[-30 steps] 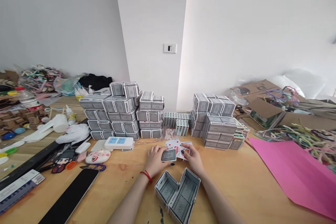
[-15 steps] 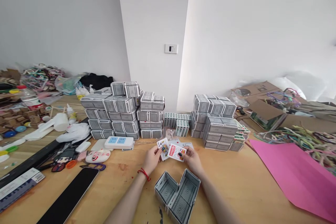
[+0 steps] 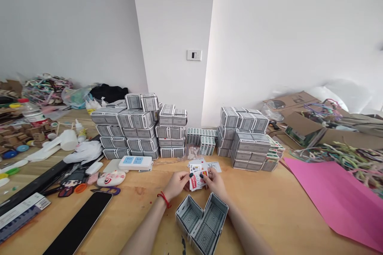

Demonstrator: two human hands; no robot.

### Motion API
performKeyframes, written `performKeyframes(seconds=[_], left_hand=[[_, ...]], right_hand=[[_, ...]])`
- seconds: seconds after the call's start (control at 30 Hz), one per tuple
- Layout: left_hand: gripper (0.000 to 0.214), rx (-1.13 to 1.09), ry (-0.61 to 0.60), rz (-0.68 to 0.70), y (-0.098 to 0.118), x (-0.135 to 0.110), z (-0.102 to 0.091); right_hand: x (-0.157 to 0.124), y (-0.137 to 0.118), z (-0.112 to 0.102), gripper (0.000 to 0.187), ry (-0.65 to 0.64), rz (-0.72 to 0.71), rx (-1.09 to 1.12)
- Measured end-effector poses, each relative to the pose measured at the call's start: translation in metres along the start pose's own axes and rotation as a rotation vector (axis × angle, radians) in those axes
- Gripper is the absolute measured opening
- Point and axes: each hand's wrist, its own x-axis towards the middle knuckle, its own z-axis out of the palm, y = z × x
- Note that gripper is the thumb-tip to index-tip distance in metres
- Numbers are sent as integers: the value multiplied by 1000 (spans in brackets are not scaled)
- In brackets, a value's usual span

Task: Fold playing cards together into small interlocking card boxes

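Between my two hands is a small bunch of playing cards [image 3: 196,180], the front one red and white with print on it. My left hand [image 3: 177,184] pinches the cards from the left with the thumb on top. From the right, my right hand [image 3: 214,181] grips them, its dark-nailed thumb on the front card. Just behind, a few loose cards [image 3: 214,166] lie on the table, a king of clubs [image 3: 195,167] among them. Nearer to me, between my forearms, sits an open heart-shaped box [image 3: 206,227] made of grey-patterned cards.
Stacks of card-built boxes stand at the back left [image 3: 139,131] and back right [image 3: 251,143]. A white power strip [image 3: 135,162], a black phone [image 3: 78,223] and scissors [image 3: 111,191] lie leftward. Pink paper [image 3: 338,203] covers the right side.
My hands have come together and drawn slightly nearer to me. The red-and-white card has turned and now shows in front, held by both hands. The heart-shaped box has stayed put.
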Motion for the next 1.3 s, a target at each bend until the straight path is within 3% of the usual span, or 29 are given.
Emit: performKeyframes(seconds=[0.13, 0.43, 0.63, 0.83, 1.13, 1.3], left_hand=[[34, -162, -91, -6, 7, -4, 1], [36, -471, 86, -15, -1, 7, 16], [38, -327, 44, 61, 5, 5, 20], [32, -197, 201, 138, 8, 4, 17], [29, -195, 232, -18, -2, 7, 19], [30, -95, 180, -42, -7, 9, 23]], right_hand=[[-1, -3, -1, 39, -28, -22, 17], [-3, -17, -6, 35, -151, -66, 90], [3, -7, -11, 38, -14, 3, 116], [0, -13, -8, 38, -55, 31, 174], [2, -11, -10, 42, -40, -8, 17], [2, -9, -10, 42, -16, 0, 83]])
